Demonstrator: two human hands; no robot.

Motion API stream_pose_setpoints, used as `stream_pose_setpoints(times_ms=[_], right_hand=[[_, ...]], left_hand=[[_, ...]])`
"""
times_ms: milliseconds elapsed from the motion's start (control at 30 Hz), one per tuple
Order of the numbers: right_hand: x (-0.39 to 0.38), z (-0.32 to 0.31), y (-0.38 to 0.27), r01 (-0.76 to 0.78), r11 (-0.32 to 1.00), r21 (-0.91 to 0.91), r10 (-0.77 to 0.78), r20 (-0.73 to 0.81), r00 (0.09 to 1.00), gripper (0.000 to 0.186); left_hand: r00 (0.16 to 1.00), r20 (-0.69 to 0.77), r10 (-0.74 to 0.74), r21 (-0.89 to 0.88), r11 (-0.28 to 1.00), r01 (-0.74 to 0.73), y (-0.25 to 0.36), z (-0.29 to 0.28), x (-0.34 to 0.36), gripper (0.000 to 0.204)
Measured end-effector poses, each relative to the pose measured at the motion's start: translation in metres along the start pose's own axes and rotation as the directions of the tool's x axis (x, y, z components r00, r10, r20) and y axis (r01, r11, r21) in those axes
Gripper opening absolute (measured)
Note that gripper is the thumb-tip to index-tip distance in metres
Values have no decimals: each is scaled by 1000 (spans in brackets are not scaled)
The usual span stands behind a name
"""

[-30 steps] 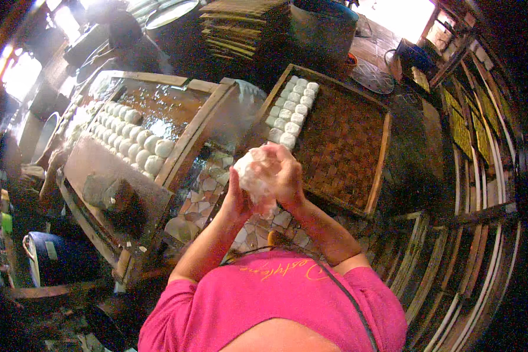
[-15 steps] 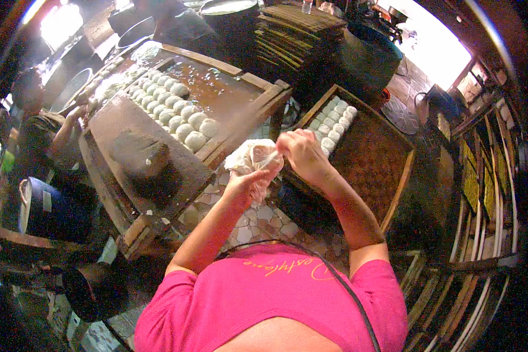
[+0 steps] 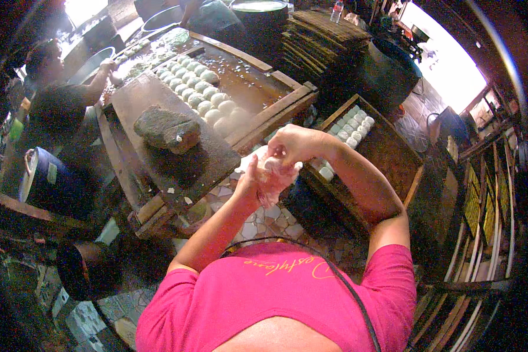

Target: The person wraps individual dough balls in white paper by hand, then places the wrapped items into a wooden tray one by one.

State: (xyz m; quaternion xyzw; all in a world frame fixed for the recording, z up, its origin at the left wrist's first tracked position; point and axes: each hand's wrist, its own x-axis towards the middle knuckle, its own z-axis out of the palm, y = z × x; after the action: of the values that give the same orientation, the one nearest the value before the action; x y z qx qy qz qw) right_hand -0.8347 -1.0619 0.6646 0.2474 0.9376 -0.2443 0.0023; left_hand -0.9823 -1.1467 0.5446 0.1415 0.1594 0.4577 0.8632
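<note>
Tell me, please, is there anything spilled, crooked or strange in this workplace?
Only some mess: white scraps lie loose near the edge of the board, and a white bit sits on the dark stone. Pale specks also dot the brown tabletop, outside the neat rows of white lumps. Nothing looks clearly damaged.

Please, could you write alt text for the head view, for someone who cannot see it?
A person's left hand and right hand hold a bunched white cloth. Ahead to the left, rows of round white lumps sit on a table near a stone; to the right, a tray holds white blocks.
</note>
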Motion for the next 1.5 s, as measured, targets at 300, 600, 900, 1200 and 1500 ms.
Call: stream_pose_setpoints(times_ms=[300, 600, 900, 1200, 1500], right_hand=[[-30, 32, -26, 107, 972, 208, 34, -578, 815, 18], [-63, 40, -14, 260, 877, 403, 79, -657, 750, 12], [-99, 116, -43, 67, 996, -65, -93, -761, 642, 14], [-91, 85, -54, 1, 988, -155, -136, -864, 484, 24], [-91, 90, -73, -55, 996, -73, -31, -836, 549, 15]], left_hand=[[990, 136, -46, -364, 927, 93, 10, 9, -17, 62], [965, 135, -223, -656, 710, 256, -4, 4, -6, 63], [986, -5, 165, 111, 980, -163, -4, 46, -23, 71], [990, 105, 98, -65, 994, -92, -8, 56, -36, 67], [970, 46, 240, 101, 965, -243, -5, 53, -47, 43]])
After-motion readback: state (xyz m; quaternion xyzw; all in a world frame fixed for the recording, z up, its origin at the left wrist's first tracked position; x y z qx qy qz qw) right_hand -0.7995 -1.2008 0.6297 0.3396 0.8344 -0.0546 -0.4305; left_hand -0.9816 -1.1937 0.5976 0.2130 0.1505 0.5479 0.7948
